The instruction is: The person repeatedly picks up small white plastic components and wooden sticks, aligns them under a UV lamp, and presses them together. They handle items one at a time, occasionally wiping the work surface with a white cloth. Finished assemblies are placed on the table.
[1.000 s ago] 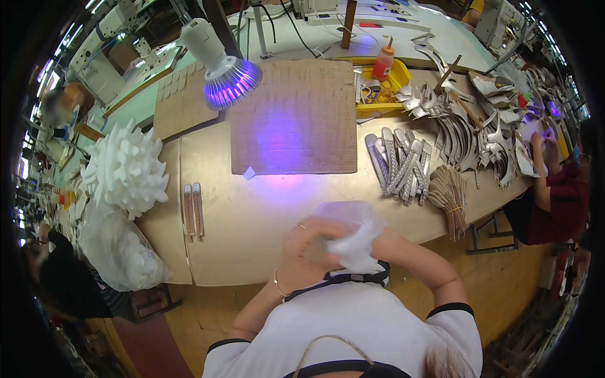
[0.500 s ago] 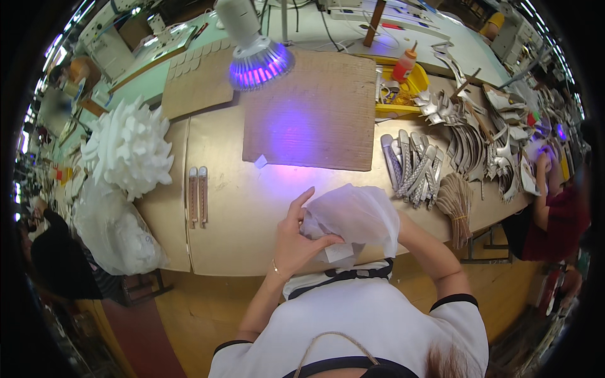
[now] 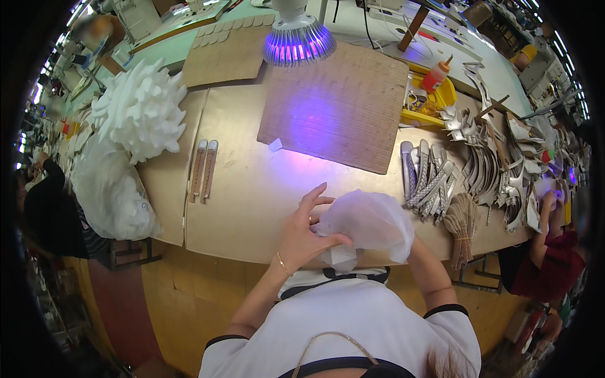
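Note:
A thin translucent white plastic bag (image 3: 368, 220) is held up over the table's front edge, in front of my body. My left hand (image 3: 304, 234) grips its left side: the thumb presses across it and the fingers curl behind, with the index finger raised. A small white label (image 3: 341, 254) shows at the bag's lower part, under my left thumb. My right forearm (image 3: 432, 268) reaches up to the bag's right side. The bag covers my right hand, so its fingers are hidden. Whether anything lies inside the bag cannot be made out.
Ahead lies a cardboard sheet (image 3: 353, 107) under a lamp (image 3: 299, 41) with violet light. Two strap pieces (image 3: 203, 170) lie left, near white foam pieces (image 3: 135, 110) and a stuffed plastic bag (image 3: 110, 201). Silver straps (image 3: 428, 179), a tied bundle (image 3: 462, 227) and a yellow tray (image 3: 447, 93) stand right.
The view has shifted, so the table things sit farther right and tilted. The bag stays in my hands; its right part has puffed out and droops lower.

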Motion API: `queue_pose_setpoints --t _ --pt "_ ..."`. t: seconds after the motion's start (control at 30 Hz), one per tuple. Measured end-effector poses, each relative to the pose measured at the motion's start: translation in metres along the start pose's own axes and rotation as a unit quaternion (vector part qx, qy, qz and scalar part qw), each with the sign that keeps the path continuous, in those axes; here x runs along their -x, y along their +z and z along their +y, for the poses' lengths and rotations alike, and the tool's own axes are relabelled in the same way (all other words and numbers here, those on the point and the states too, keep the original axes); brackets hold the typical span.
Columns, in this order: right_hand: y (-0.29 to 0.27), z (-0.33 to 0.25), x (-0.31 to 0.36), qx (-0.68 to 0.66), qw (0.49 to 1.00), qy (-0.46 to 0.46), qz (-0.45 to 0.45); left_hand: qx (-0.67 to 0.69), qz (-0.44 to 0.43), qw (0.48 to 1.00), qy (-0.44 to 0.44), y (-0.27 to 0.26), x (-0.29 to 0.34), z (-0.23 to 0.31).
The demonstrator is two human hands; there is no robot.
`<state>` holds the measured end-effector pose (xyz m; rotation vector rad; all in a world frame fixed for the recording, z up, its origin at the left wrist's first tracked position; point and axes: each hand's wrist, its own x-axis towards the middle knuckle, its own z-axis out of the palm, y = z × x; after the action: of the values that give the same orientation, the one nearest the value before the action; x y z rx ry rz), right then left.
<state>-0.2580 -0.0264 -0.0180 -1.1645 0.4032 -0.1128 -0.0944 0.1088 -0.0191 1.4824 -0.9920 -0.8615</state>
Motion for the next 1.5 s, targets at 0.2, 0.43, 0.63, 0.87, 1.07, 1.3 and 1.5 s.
queue_pose_setpoints --t 0.2,0.43,0.63,0.87,1.07,1.3,1.5 --pt "-0.008 -0.002 0.002 0.092 0.996 -0.014 -0.013 -0.027 0.003 1.0 0.002 -0.003 -0.004 -0.002" --pt "0.004 0.006 0.02 0.279 0.947 -0.061 0.144 0.023 0.099 0.995 0.001 0.016 -0.019 -0.002" --pt "0.012 0.011 0.024 0.252 0.943 -0.061 0.208 -0.09 0.109 0.985 0.101 0.027 -0.037 -0.003" --pt "-0.018 0.014 0.017 0.266 0.913 -0.181 0.252 -0.056 0.153 0.986 -0.027 0.017 -0.04 -0.013" --pt "-0.037 -0.033 0.022 0.156 0.895 -0.195 0.37 -0.095 0.159 0.982 -0.025 0.005 -0.034 -0.023" --pt "-0.041 -0.059 0.019 -0.015 0.89 -0.183 0.417 -0.308 0.148 0.939 0.046 -0.023 -0.039 -0.024" --pt "-0.037 -0.062 0.006 -0.031 0.922 -0.171 0.346 -0.153 0.192 0.967 0.072 -0.031 -0.057 0.022"
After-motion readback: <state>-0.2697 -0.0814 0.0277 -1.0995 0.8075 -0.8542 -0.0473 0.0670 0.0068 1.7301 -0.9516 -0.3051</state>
